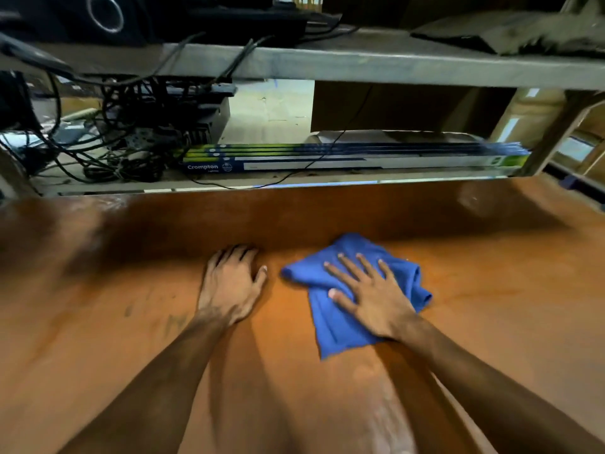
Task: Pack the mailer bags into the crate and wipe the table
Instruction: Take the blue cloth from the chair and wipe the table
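Wiping step: the right hand (373, 299) is pressing a blue cloth (340, 326) flat on the brown worktop (114, 322); judging by the bare surface, the packing part is likely done, though no mailer bags or crate are showing.
Right fingers: they are lying spread and flat on the cloth, pinning it by pressure, not gripping it.
Left fingers: the left hand (229, 286) is resting palm-down on bare worktop, fingers loosely extended and holding nothing.
Cloth position: it is lying under the right fingers, its bunched edge poking out beyond the fingertips, just beside the left thumb but apart from it.
Doing it well: keeping the palm flat and overlapping the strokes should be covering the smudges near the left wrist.
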`<control>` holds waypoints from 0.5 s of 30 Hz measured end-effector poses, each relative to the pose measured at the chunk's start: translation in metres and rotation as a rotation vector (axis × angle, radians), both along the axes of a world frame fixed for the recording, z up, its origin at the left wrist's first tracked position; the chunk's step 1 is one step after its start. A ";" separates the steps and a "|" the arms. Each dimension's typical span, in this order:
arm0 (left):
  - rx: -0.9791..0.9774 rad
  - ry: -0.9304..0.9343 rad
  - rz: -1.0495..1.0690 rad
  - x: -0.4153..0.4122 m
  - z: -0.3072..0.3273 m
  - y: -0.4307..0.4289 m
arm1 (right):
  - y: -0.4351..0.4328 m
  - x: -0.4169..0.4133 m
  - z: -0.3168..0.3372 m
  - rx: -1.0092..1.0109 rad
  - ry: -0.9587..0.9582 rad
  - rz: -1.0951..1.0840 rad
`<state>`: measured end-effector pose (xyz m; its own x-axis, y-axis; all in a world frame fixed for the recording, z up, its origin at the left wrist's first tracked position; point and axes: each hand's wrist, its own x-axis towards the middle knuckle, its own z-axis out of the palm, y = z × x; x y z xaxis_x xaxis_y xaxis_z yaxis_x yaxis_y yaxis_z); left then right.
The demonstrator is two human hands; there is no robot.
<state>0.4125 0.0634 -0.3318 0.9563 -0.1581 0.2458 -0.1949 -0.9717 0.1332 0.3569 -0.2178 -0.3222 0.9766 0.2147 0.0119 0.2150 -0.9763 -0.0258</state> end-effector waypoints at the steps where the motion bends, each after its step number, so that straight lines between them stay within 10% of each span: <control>1: 0.019 -0.031 -0.033 -0.004 0.004 -0.002 | 0.000 -0.018 0.003 0.010 0.024 0.076; 8: -0.053 0.005 -0.116 -0.106 0.012 -0.033 | -0.096 -0.034 0.005 0.063 0.079 -0.517; 15: -0.043 0.119 -0.116 -0.214 -0.001 -0.056 | -0.066 -0.144 0.008 0.000 0.084 -0.006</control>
